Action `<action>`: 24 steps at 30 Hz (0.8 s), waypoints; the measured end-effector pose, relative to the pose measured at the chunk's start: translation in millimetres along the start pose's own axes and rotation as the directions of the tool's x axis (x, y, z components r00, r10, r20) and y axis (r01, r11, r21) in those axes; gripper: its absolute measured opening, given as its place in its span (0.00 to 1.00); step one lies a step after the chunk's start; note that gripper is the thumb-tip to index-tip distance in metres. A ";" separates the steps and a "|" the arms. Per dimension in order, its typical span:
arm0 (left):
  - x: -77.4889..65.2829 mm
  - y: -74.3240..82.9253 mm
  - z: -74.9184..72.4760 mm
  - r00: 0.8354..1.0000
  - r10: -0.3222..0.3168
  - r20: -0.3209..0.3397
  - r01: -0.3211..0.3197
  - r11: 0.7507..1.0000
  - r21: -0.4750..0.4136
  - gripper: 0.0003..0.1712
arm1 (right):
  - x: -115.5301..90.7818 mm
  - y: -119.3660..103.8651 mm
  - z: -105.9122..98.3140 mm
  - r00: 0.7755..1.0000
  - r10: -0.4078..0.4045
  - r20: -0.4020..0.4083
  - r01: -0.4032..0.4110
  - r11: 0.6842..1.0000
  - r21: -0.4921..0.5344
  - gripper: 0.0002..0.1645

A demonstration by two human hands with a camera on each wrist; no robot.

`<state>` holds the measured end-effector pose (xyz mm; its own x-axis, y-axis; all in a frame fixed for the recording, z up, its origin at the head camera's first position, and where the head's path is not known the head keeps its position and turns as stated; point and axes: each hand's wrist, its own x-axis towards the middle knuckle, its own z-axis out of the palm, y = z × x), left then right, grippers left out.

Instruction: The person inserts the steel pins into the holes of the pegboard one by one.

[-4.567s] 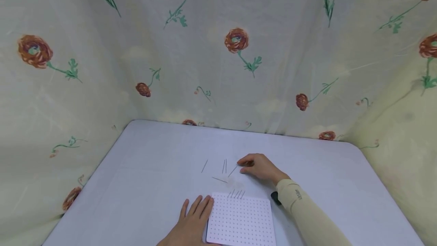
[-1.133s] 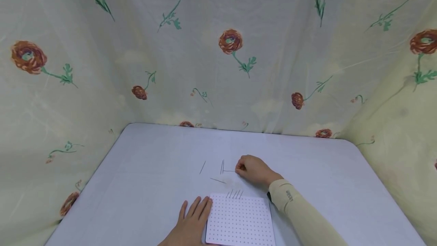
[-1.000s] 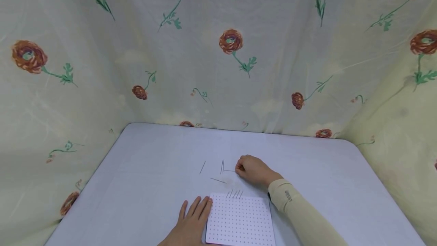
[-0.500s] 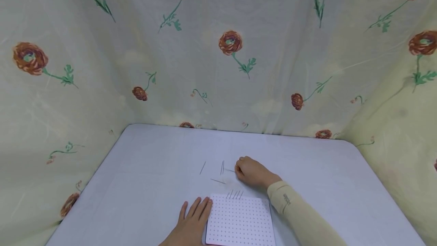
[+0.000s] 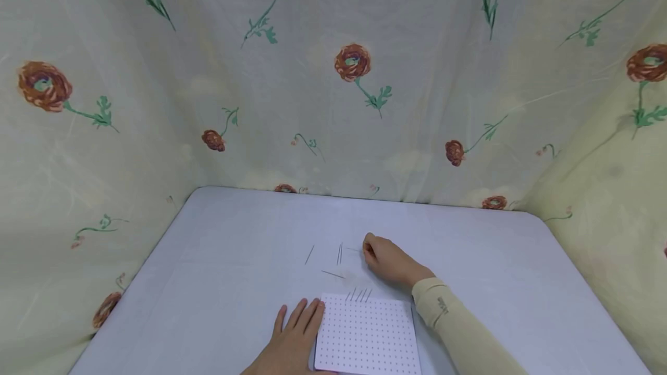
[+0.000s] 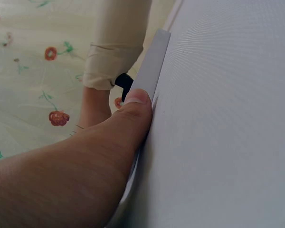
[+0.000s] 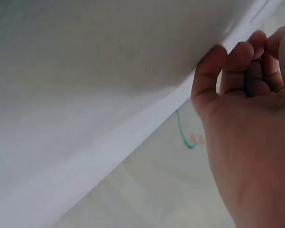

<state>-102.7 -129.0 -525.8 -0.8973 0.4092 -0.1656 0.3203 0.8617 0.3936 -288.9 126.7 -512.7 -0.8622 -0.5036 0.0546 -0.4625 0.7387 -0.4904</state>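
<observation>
In the head view, a white board (image 5: 370, 340) dotted with rows of small holes lies at the table's near side. Several thin dark needle-like pins (image 5: 359, 295) stand slanted along its far edge. My left hand (image 5: 292, 340) rests against the board's left side, fingers straight; its thumb (image 6: 137, 102) presses the edge in the left wrist view. Beyond the board, my right hand (image 5: 388, 260) pinches a thin pin (image 5: 352, 249) pointing left, its fingers curled. The right wrist view shows the curled fingers (image 7: 235, 66), but the pin cannot be made out clearly there.
Loose pins lie on the white table (image 5: 234, 282): one at the left (image 5: 310, 254), a close pair (image 5: 339, 253), and a pin nearer the board (image 5: 333, 274). A flowered curtain (image 5: 312, 103) encloses the table's back and sides. Something black (image 6: 125, 83) sits under the right sleeve.
The right hand has taken hold of a pin that lay on the table and shifted it slightly away, clear of the pair. The left hand and board have hardly moved.
</observation>
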 end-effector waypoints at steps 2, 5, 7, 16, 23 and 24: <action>0.2 -0.6 0.0 1.000 0.003 -0.002 -0.003 1.000 -0.001 0.75 | -1.3 1.4 -2.1 0.999 0.038 -0.020 -0.036 0.997 0.062 0.05; 0.1 -1.3 -0.2 1.000 0.010 -0.002 -0.010 1.000 -0.005 0.76 | -2.1 4.0 -5.1 0.993 0.108 -0.056 -0.099 0.985 0.144 0.03; 0.2 -1.7 -0.4 1.000 0.016 -0.003 -0.016 1.000 -0.008 0.77 | -1.6 6.0 -7.1 0.985 0.149 -0.084 -0.132 0.975 0.178 0.03; -1.1 3.2 -2.8 1.000 0.010 -0.028 -0.010 1.000 0.013 0.72 | -3.3 16.5 -14.2 0.955 0.234 -0.181 -0.177 0.942 0.286 0.05; -2.8 4.3 -1.8 0.999 0.014 -0.034 -0.013 0.999 0.031 0.72 | -10.4 21.9 -15.4 0.945 0.302 -0.125 -0.244 0.907 0.344 0.07; -2.9 4.1 -1.4 0.999 0.015 -0.035 -0.014 0.999 0.033 0.72 | -11.3 21.9 -15.5 0.942 0.314 -0.119 -0.257 0.901 0.350 0.07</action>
<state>-99.2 -127.1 -522.4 -0.9025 0.4114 -0.1274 0.3426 0.8652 0.3662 -292.6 155.5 -510.6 -0.9820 -0.1888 0.0006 -0.1230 0.6375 -0.7606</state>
